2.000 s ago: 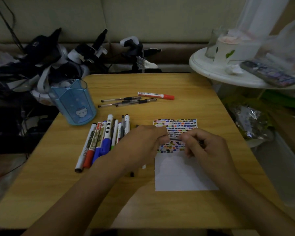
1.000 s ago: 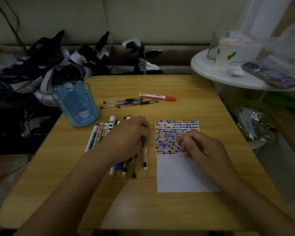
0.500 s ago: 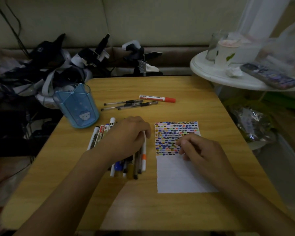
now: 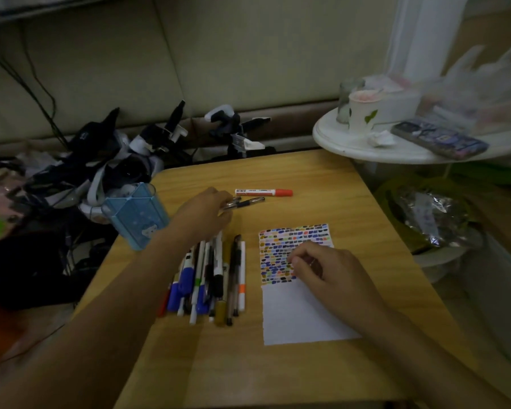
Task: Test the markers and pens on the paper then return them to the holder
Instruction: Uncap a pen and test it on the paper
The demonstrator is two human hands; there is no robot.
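While left hand fingers curl round black pens, right hand loosely curled on paper, marker label unreadable

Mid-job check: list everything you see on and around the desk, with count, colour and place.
wooden desk: one, tan, centre
blue plastic pen holder: one, desk's left edge
white paper sheet: one, upper half filled with coloured marks, right of centre
pile of mixed pens and markers: count unclear, left of paper
red-capped white marker: one, far side
dark gel pens: count unclear, under left fingers
white round side table: one, upper right
left hand: on the gel pens
right hand: on the paper
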